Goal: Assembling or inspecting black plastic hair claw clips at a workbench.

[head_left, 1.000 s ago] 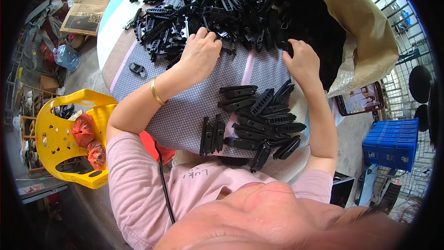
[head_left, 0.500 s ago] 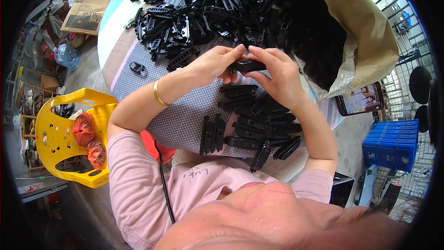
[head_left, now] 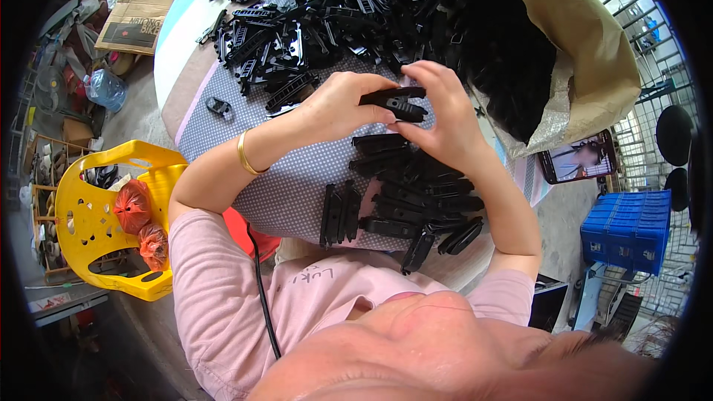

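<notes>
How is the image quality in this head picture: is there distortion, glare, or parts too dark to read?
Head view: strong fisheye bending, black corners at the rim; even daylight, soft shadows; the black plastic pieces merge into one dark mass; both hands, left hand and right hand, are sharp; the phone screen looks washed out.

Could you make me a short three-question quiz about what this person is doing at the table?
1. True or false: both the left hand and the right hand grip the same black plastic part.
2. What lies in front of the person, below the hands? A) a blue lid B) a stack of finished black parts C) a bowl
3. What colour is the plastic chair to the person's left?

Key: 1 true; 2 B; 3 yellow.
</notes>
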`<state>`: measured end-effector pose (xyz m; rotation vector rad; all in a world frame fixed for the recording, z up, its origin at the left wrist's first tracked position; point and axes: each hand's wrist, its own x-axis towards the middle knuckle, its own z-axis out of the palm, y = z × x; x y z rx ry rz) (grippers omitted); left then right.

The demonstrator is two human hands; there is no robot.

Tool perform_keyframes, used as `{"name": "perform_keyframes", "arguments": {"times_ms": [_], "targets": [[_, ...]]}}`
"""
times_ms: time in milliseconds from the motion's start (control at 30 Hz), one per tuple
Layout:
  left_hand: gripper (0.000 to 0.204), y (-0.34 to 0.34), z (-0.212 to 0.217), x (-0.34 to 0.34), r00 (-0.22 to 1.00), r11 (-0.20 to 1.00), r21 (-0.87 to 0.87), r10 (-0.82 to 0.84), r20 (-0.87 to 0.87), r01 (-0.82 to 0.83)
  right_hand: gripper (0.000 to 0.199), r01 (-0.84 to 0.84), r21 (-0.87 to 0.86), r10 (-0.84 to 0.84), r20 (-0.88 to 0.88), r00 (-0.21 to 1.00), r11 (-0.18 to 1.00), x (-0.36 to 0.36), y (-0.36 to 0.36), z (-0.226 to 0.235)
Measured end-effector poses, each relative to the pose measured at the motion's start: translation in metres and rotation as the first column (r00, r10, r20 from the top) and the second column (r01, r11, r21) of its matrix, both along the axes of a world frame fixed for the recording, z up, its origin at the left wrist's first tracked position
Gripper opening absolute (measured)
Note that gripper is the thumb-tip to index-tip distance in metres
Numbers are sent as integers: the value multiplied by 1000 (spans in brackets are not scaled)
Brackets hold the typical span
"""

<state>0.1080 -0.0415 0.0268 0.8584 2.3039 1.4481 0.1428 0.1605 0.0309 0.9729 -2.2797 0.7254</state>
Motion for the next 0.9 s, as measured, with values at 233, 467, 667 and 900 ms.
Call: {"name": "perform_keyframes", "arguments": {"times_ms": [233, 467, 667, 900], "targets": [[37, 5, -7, 2, 864, 995, -86, -84, -496, 48, 44, 51, 108, -89, 388, 917, 993, 5, 11, -1], [46, -1, -1, 2, 925, 969, -222, -181, -333, 110, 28, 61, 63, -81, 381, 921, 996, 0, 13, -12], [67, -52, 38, 11, 858, 737, -614, -93, -505, -281, 34, -74, 170, -44, 601, 798, 983, -7, 24, -12], [57, -70, 3, 14, 849, 753, -575, -41, -526, -320, 33, 379, 96, -390, 280, 877, 920, -28, 41, -18]]}}
